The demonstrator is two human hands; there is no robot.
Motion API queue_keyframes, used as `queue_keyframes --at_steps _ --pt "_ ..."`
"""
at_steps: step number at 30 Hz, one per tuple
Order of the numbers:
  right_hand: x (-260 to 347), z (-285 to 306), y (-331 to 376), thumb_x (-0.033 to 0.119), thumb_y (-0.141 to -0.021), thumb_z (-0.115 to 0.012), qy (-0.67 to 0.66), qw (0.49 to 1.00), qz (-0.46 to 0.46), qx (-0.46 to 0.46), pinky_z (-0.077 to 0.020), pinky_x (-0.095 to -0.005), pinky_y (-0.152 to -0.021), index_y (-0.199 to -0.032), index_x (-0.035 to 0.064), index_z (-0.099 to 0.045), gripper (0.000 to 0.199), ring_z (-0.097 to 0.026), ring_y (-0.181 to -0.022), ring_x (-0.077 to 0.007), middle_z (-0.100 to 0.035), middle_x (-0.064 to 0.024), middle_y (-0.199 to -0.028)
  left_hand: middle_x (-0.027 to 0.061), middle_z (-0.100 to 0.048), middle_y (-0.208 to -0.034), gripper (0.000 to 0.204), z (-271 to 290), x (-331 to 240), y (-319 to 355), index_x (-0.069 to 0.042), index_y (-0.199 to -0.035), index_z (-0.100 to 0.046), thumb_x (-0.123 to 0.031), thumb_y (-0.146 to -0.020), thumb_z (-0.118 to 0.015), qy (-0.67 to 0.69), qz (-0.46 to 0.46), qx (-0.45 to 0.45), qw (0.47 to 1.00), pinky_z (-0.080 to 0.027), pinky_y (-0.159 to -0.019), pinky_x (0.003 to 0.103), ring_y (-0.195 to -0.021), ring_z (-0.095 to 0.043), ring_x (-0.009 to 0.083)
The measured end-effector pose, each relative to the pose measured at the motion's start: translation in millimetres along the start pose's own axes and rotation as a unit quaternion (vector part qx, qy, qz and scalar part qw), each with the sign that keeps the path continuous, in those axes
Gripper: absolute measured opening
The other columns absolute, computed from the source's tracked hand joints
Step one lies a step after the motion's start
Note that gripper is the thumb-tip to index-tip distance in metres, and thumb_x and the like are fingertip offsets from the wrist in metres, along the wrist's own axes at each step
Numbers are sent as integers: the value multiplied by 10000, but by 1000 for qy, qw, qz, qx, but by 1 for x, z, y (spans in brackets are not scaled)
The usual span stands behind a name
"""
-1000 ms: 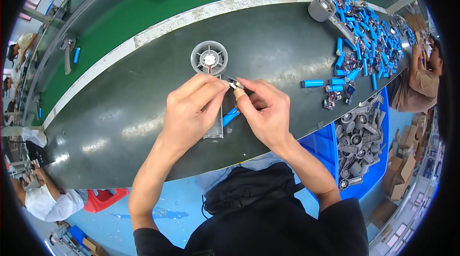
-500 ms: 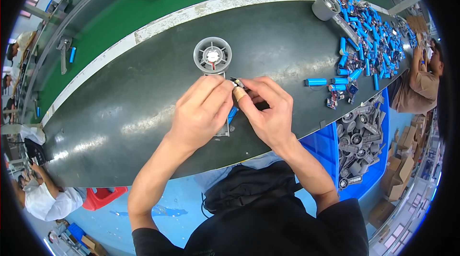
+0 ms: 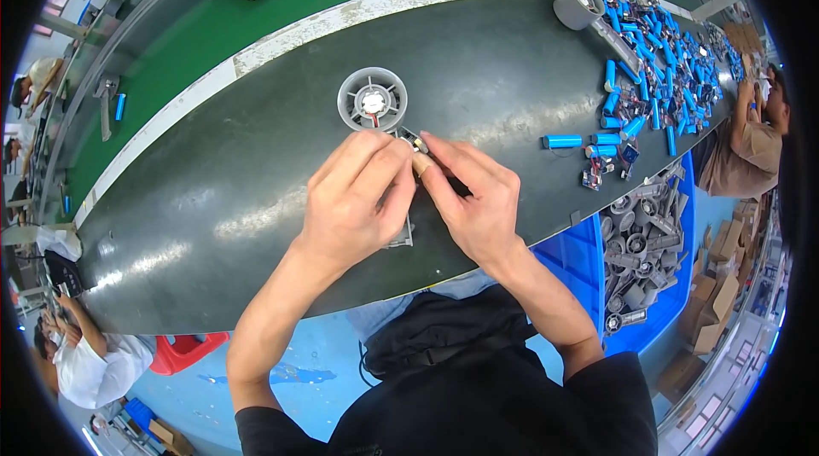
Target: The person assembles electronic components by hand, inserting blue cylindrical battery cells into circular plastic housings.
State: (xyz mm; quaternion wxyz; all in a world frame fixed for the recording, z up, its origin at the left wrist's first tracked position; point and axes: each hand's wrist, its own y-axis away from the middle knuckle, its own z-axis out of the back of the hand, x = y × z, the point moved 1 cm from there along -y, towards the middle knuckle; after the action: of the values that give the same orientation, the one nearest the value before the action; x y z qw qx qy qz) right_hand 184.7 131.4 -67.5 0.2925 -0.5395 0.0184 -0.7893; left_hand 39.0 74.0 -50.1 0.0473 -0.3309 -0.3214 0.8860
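A grey handheld fan housing [image 3: 373, 100] lies on the dark table before me, its round end away from me and its handle [image 3: 403, 238] running toward me beneath my hands. My right hand [image 3: 476, 200] pinches a small circuit board [image 3: 416, 143] between thumb and index finger, just below the round end. Close against it, my left hand [image 3: 357, 191] has its fingertips pressed together at the board's left side; what they grip is hidden. A red wire [image 3: 374, 121] shows at the fan's hub. Both hands cover most of the handle's inside.
Blue battery cells [image 3: 670, 72] with wired boards are heaped at the right, beside another grey fan housing [image 3: 580, 5]. A blue bin [image 3: 589, 255] of grey housings stands below the table's right edge. Beyond the white ledge [image 3: 341, 17] runs a green belt [image 3: 196, 42]. Co-workers sit at both sides.
The housing's round end has shifted slightly left. My left hand has moved a little, and the blue cell seen between my hands is now hidden. The small board shows more clearly at my right fingertips.
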Motion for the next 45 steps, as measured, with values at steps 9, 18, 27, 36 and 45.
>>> queue_keyframes --at_steps 9,18,27,36,45 --pt "0 3 -6 -9 -820 -748 -15 1000 -1 -4 -563 -287 -744 -1091 -29 -731 272 -728 -872 -211 -740 -151 -1006 83 -608 -810 216 -5 -1 2 1 -855 -657 106 -684 -736 3 10 -29 1000 -506 -560 333 -650 -618 236" --pt "-2 2 -2 -13 -814 -756 -12 1000 18 -8 -566 -288 -699 -1087 -34 -731 275 -720 -805 -209 -735 -140 -976 74 -593 -788 203 -6 0 3 -2 -854 -656 102 -699 -737 -5 11 -35 999 -484 -523 322 -614 -600 216" --pt "-2 2 -3 -22 -790 -763 30 997 77 -9 -555 -301 -663 -1079 -21 -738 290 -700 -769 -221 -721 -126 -933 74 -611 -798 196 -4 -4 1 -6 -860 -664 97 -710 -737 -1 31 -34 999 -490 -524 312 -619 -613 203" --pt "0 3 -3 -20 -800 -744 25 998 61 5 -583 -312 -733 -1091 -32 -729 291 -733 -845 -256 -737 -153 -995 71 -630 -803 176 -2 -5 1 -8 -862 -667 78 -726 -738 5 52 -40 998 -507 -526 303 -614 -634 196" --pt "0 4 -4 -25 -797 -743 35 997 65 13 -586 -307 -712 -1094 -34 -728 298 -736 -821 -252 -739 -157 -972 73 -631 -798 177 -2 -8 0 -3 -862 -665 81 -724 -737 -10 52 -32 998 -502 -521 299 -609 -627 195"
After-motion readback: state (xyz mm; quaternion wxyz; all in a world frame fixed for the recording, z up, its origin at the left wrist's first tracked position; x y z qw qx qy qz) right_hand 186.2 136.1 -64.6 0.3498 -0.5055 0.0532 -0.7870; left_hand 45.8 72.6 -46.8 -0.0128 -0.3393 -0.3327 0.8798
